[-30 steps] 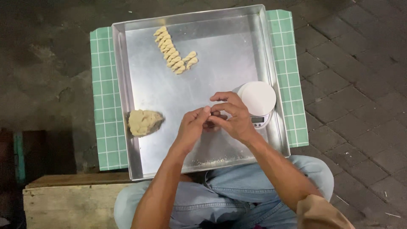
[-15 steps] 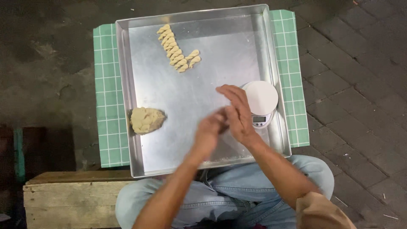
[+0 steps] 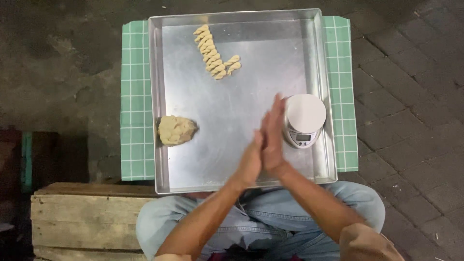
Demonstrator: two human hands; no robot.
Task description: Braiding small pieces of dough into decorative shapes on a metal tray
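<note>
Palms now pressed flat together, left hand (image 3: 250, 162) against right hand (image 3: 272, 135), fingers straight, above metal tray (image 3: 232, 121); held contents cannot tell.

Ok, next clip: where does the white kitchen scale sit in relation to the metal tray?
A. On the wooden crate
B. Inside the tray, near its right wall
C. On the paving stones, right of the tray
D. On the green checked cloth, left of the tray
B: the white kitchen scale stands on the floor of the metal tray, close against its right wall, just beside the right hand, which is pressed palm to palm with the left hand.
</note>
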